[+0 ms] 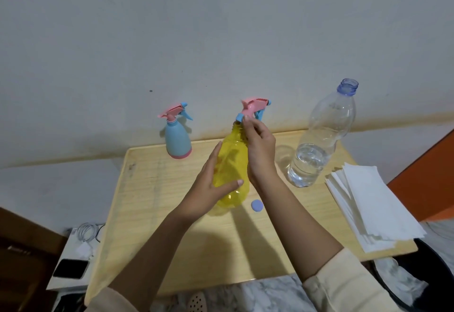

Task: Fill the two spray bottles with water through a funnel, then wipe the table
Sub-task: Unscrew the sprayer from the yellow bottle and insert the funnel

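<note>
A yellow see-through spray bottle (232,164) stands mid-table. My left hand (208,186) holds its body, fingers on the far-left side and thumb across the front. My right hand (260,149) pinches the blue collar under its pink spray head (254,107). A blue spray bottle (178,141) with a pink trigger head stands at the table's back edge, left of centre. An uncapped clear water bottle (319,144), about a third full, stands to the right. Its blue cap (257,206) lies on the table beside the yellow bottle. No funnel is in view.
A stack of white paper napkins (373,206) lies on the right part of the wooden table (152,213). The wall runs close behind the table. A low white stand with a phone (71,268) and white cables sits to the lower left.
</note>
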`<state>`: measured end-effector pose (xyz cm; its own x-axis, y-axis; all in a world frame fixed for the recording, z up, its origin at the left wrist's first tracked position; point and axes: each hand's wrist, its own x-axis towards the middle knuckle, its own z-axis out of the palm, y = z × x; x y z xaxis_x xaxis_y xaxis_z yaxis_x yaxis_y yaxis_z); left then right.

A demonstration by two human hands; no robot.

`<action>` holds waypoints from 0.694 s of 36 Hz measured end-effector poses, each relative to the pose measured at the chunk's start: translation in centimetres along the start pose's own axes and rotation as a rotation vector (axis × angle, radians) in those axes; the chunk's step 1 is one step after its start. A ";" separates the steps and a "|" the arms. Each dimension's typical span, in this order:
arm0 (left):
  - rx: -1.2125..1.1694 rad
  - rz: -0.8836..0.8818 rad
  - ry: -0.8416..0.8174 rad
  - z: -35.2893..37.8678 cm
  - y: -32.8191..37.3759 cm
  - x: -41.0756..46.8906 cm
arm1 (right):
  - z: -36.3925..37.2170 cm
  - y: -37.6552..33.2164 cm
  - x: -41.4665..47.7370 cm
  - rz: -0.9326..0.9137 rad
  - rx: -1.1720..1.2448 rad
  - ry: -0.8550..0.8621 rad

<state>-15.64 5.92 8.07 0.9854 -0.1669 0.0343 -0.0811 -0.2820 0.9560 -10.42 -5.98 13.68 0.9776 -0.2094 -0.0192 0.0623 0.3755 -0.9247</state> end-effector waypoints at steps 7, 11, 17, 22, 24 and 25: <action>0.072 -0.084 0.072 -2.4 -3.0 -1.7 | 1.9 -3.4 2.4 -0.096 -0.004 -0.013; 0.100 -0.123 0.190 -3.7 -5.0 -2.2 | 2.3 -5.4 3.6 -0.111 0.003 0.005; 0.036 -0.168 0.336 -5.4 -7.5 -2.1 | 1.5 -5.2 3.3 -0.148 -0.104 -0.005; -0.005 -0.162 0.389 -5.4 -8.3 -1.7 | -1.2 2.2 1.8 0.046 -0.594 -0.076; -0.001 -0.166 0.397 -5.0 -8.8 -1.7 | -2.4 6.2 0.8 0.171 -0.780 -0.108; 0.005 -0.169 0.394 -4.7 -9.0 -1.7 | -2.9 7.9 0.1 0.228 -0.825 -0.124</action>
<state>-15.89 13.16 0.82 0.9667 0.2556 -0.0127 0.0864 -0.2791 0.9564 -10.37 -5.66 5.32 0.9665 -0.0907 -0.2402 -0.2564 -0.3892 -0.8848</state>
